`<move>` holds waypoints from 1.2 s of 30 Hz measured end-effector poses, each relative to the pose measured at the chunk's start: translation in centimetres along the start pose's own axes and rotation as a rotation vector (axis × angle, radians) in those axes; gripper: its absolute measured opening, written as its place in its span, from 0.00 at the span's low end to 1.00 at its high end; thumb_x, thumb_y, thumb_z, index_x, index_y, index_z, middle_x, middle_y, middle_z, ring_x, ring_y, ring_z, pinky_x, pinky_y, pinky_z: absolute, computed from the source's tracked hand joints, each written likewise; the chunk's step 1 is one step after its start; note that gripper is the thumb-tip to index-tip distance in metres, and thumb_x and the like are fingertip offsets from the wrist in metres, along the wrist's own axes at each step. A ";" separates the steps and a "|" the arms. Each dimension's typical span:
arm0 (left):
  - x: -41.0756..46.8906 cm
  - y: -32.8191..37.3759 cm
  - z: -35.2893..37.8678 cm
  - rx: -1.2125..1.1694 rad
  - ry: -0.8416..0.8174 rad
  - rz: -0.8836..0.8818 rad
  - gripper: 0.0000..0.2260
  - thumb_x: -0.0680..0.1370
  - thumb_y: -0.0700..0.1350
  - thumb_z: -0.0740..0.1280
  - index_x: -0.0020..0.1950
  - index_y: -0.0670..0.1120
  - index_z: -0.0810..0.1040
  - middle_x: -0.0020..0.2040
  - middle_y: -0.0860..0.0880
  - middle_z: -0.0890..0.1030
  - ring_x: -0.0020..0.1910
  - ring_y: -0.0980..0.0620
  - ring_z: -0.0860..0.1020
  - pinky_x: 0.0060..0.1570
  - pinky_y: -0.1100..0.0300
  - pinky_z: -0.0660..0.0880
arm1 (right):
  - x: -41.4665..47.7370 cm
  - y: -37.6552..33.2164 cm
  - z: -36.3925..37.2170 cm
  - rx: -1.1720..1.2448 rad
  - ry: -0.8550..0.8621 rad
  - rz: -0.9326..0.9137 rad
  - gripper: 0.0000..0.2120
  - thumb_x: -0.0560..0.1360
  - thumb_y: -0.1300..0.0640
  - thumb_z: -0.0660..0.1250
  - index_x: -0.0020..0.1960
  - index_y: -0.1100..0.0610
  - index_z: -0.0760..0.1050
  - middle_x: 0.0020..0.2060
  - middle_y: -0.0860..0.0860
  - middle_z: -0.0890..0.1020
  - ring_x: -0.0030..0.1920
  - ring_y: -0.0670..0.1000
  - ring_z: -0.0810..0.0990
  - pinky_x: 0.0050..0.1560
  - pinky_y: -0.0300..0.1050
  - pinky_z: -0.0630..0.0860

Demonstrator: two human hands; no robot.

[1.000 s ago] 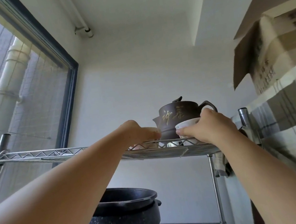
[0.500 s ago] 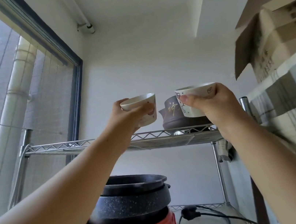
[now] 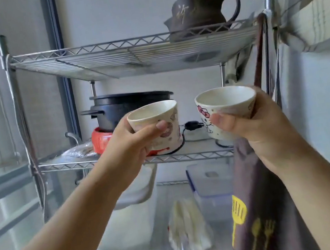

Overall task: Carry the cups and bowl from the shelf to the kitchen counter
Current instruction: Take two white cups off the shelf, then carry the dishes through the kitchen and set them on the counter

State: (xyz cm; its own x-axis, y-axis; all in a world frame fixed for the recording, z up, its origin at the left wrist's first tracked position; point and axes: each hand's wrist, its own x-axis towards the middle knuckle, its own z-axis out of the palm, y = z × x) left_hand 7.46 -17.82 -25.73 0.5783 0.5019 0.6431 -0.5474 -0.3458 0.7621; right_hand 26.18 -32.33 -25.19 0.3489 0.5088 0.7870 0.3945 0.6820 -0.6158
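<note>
Fingers of the left hand [image 3: 132,139] wrap tight around a small white cup [image 3: 156,124], with the thumb pressed flat on its front. Fingers of the right hand [image 3: 251,120] wrap around another white cup [image 3: 224,108] the same way, thumb on the front. This second cup has a cat picture with a pink bow on it. Both cups are held up in the air, side by side but not touching, in front of a metal wire shelf [image 3: 94,60]. Both cups stand upright with their open tops up, and they look bare inside. On the top level of the shelf sits a dark brown teapot [image 3: 200,12], over on the right. On the middle level, behind the cups, a black pot [image 3: 123,107] rests on a red base [image 3: 101,139], and a black cord [image 3: 191,125] lies beside it. Lower down are clear plastic boxes [image 3: 209,182] and a white bag [image 3: 185,226]. A purple cloth [image 3: 257,207] with yellow kitchen tool pictures hangs on the right side of the shelf.
</note>
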 end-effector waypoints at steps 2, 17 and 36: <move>-2.8 -1.6 0.1 0.015 0.012 -0.059 0.26 0.64 0.44 0.74 0.61 0.42 0.78 0.52 0.42 0.83 0.54 0.45 0.81 0.55 0.51 0.78 | -3.1 1.6 -0.4 0.011 0.014 0.052 0.28 0.56 0.58 0.80 0.54 0.55 0.75 0.43 0.48 0.83 0.40 0.42 0.82 0.36 0.36 0.78; -19.0 -13.4 4.6 0.069 -0.018 -0.462 0.34 0.58 0.56 0.82 0.61 0.52 0.76 0.56 0.46 0.83 0.57 0.45 0.81 0.55 0.39 0.74 | -27.3 4.9 -5.3 -0.274 0.104 0.478 0.37 0.55 0.49 0.82 0.60 0.39 0.71 0.57 0.43 0.80 0.59 0.47 0.79 0.57 0.44 0.77; -29.1 -22.6 34.9 -0.081 -0.719 -0.737 0.37 0.55 0.55 0.82 0.61 0.58 0.73 0.56 0.55 0.82 0.55 0.55 0.81 0.48 0.67 0.77 | -51.2 -10.2 -24.2 -0.638 0.784 0.915 0.41 0.53 0.51 0.82 0.60 0.33 0.68 0.54 0.29 0.76 0.57 0.33 0.75 0.47 0.25 0.75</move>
State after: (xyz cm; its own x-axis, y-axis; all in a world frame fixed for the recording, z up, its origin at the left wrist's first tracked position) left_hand 24.14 -52.29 -59.02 0.9970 -0.0345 -0.0691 0.0663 -0.0768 0.9948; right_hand 24.84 -78.03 -60.08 0.9977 0.0683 -0.0043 0.0097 -0.2029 -0.9792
